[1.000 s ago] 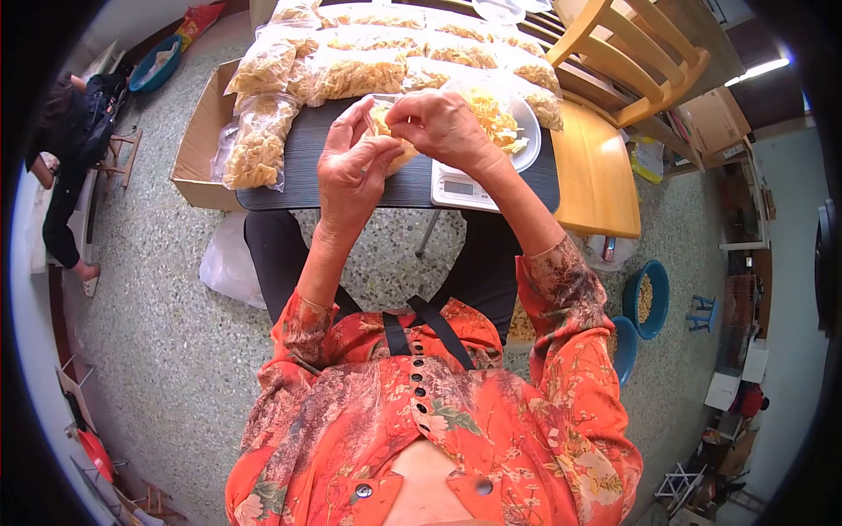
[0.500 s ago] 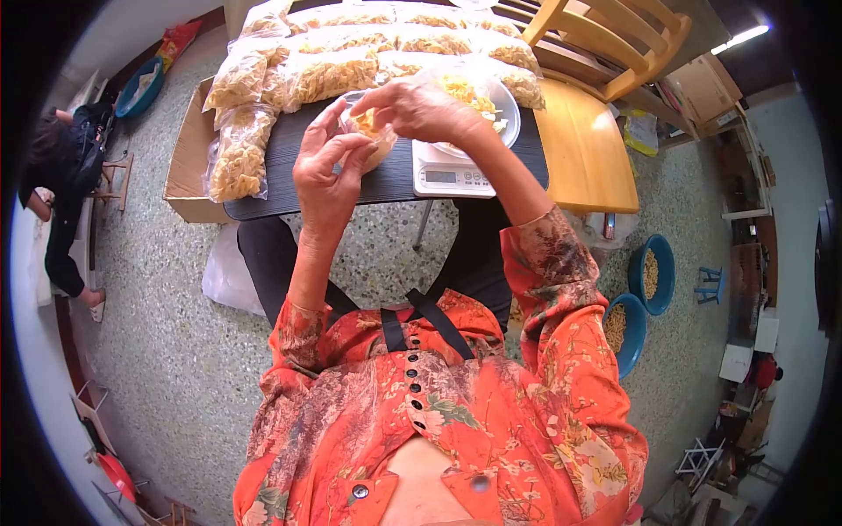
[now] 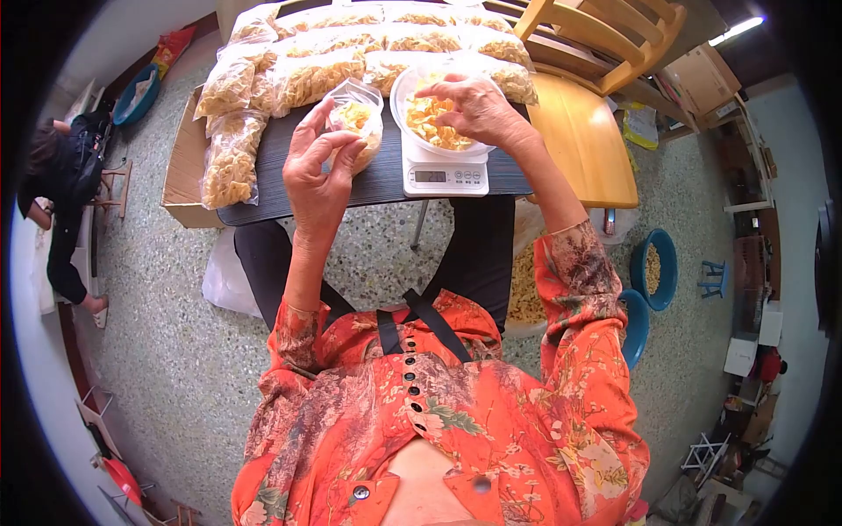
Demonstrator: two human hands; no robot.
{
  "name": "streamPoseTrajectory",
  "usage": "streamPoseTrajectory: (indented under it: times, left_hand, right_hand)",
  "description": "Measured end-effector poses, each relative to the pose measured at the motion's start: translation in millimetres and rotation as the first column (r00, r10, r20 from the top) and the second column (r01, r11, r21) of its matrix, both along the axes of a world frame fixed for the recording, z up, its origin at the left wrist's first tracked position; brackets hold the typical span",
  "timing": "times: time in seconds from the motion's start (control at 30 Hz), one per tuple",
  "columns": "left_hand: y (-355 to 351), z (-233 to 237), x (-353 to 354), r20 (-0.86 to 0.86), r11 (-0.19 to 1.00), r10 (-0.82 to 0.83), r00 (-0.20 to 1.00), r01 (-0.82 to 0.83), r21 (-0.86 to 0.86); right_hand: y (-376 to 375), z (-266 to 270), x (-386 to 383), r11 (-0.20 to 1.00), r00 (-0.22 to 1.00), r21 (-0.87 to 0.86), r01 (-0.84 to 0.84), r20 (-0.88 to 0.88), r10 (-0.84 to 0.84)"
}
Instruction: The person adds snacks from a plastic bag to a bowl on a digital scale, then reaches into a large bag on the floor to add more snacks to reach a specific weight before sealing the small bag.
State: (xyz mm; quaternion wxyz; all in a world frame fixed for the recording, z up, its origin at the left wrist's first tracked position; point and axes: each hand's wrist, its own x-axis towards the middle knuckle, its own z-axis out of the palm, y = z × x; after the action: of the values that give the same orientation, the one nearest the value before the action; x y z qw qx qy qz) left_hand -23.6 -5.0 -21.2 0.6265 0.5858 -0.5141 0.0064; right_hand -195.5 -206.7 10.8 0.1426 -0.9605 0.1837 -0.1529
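In the head view my left hand (image 3: 317,168) pinches the rim of a clear plastic bag (image 3: 372,138), which stands partly filled with pale yellow dried pieces on the dark table. My right hand (image 3: 478,107) reaches over a white bowl (image 3: 399,112), its thumb and forefinger apart just above yellow dried pieces (image 3: 428,123). Whether a piece touches the fingertips I cannot make out. Beneath the bowl is a white digital scale (image 3: 445,178) with a small display, its digits too blurred to read surely.
Filled bags (image 3: 320,77) lie in rows along the table's back and left. A cardboard box (image 3: 186,175) stands left, a wooden chair (image 3: 579,131) right. Blue tubs (image 3: 665,272) sit on the floor at right. Another person (image 3: 66,188) is at far left.
My right hand has left the bag's mouth and moved right, over the bowl. My left hand keeps hold of the bag, whose open top now shows.
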Motion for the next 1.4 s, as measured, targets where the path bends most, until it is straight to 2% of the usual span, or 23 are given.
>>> streamPoseTrajectory:
  times: [0.07,0.13,0.27,0.37,0.43,0.57,0.63,0.67,0.7,0.73,0.77,0.8,0.83,0.9,0.93,0.97,1.03,1.07,1.13,1.23,1.27,1.3,1.4]
  left_hand:
    - [0.9,2.7,-2.0,0.009,1.000,-0.007,1.000,0.007,-0.003]
    - [2.0,5.8,-3.1,0.007,1.000,-0.011,1.000,0.011,-0.006]
    - [3.4,5.1,0.2,-0.006,0.999,-0.013,1.000,0.013,0.030]
    - [1.8,6.5,-2.5,-0.010,0.999,-0.015,1.000,0.016,0.035]
    - [-0.6,4.9,-3.5,-0.011,1.000,-0.021,1.000,0.021,0.015]
    - [-1.7,4.2,-3.2,-0.016,1.000,-0.022,1.000,0.022,0.000]
    - [-0.9,4.6,-2.4,-0.003,1.000,-0.012,1.000,0.012,0.008]
    - [-0.3,4.9,-1.9,0.010,1.000,-0.003,1.000,0.002,0.017]
    - [-0.5,4.8,-1.7,0.010,1.000,-0.002,1.000,0.002,0.013]
    - [-1.1,4.2,-1.6,0.022,1.000,-0.003,1.000,0.003,0.006]
    - [-2.1,3.6,-1.6,0.034,1.000,-0.004,0.999,0.004,-0.001]
    - [-3.2,3.0,-1.9,0.036,1.000,-0.005,0.999,0.005,-0.007]
    - [-4.0,2.6,-2.7,0.023,1.000,-0.011,1.000,0.011,-0.013]
    - [-4.6,3.4,-3.6,0.009,1.000,-0.018,1.000,0.018,-0.023]
    - [-4.4,3.9,-4.2,0.003,1.000,-0.013,1.000,0.013,-0.008]
    - [-4.5,4.1,-4.6,-0.003,1.000,-0.008,1.000,0.008,0.006]
    - [-5.6,3.4,-5.6,0.003,1.000,-0.011,1.000,0.011,0.002]
    - [-5.9,3.1,-6.1,0.012,1.000,-0.015,1.000,0.015,0.000]
    - [-5.7,2.9,-8.7,0.008,1.000,-0.029,1.000,0.029,-0.008]
    - [-5.6,3.7,-11.7,0.014,0.999,-0.040,0.999,0.040,-0.003]
    - [-5.9,4.2,-11.9,0.026,0.999,-0.037,0.999,0.037,0.004]
    - [-6.2,3.9,-11.9,0.026,0.999,-0.034,0.999,0.034,0.005]
    - [-6.7,2.5,-13.7,0.029,0.998,-0.038,0.999,0.039,-0.042]
  right_hand:
    - [2.3,-5.8,5.7,1.000,1.000,-0.015,-0.007,-0.005,0.007]
    - [6.3,-12.8,9.2,0.987,1.000,-0.157,0.017,-0.012,-0.019]
    - [8.4,-9.4,7.2,0.993,0.992,-0.108,0.045,-0.116,-0.057]
    - [3.4,-17.9,7.0,0.982,0.989,-0.184,0.042,-0.132,-0.067]
    - [-0.4,-20.8,6.2,0.979,0.999,-0.199,0.037,0.024,-0.033]
    - [-9.8,-14.6,-1.4,0.984,0.992,-0.172,0.042,0.126,-0.020]
    - [-6.2,-2.6,-7.5,0.967,0.963,0.181,0.181,0.166,-0.211]
    - [-7.1,5.6,-9.8,0.921,0.953,0.298,0.251,0.089,-0.288]
    - [-11.0,2.7,-12.1,0.922,0.954,0.294,0.250,0.090,-0.287]
    - [-15.6,-2.9,-13.9,0.788,0.906,0.603,0.125,0.255,-0.339]
    - [-21.2,-7.4,-16.0,0.576,0.818,0.814,-0.074,0.379,-0.432]
    - [-21.8,-4.6,-18.2,0.437,0.777,0.895,-0.092,0.339,-0.530]
    - [-24.1,-5.0,-19.6,0.442,0.776,0.892,-0.093,0.343,-0.530]
    - [-25.8,-6.5,-21.0,0.184,0.702,0.950,-0.251,0.310,-0.641]
    - [-27.4,-6.8,-20.4,0.163,0.691,0.954,-0.250,0.294,-0.661]
    - [-27.5,-8.2,-20.4,0.165,0.691,0.954,-0.248,0.294,-0.660]
    - [-17.3,-4.5,-14.4,0.228,0.586,0.932,-0.281,0.355,-0.728]
    - [-13.7,-2.5,-10.4,0.229,0.589,0.932,-0.281,0.356,-0.726]
    - [-5.8,0.6,-1.6,0.274,0.508,0.884,-0.377,0.446,-0.737]
    - [16.6,6.3,17.2,0.322,0.478,0.845,-0.426,0.513,-0.713]
    - [26.5,7.4,25.7,0.333,0.481,0.834,-0.439,0.531,-0.697]
    - [39.7,9.6,34.3,0.414,0.489,0.821,-0.393,0.568,-0.662]
    - [63.2,8.0,51.0,0.605,0.638,0.763,-0.227,0.586,-0.499]
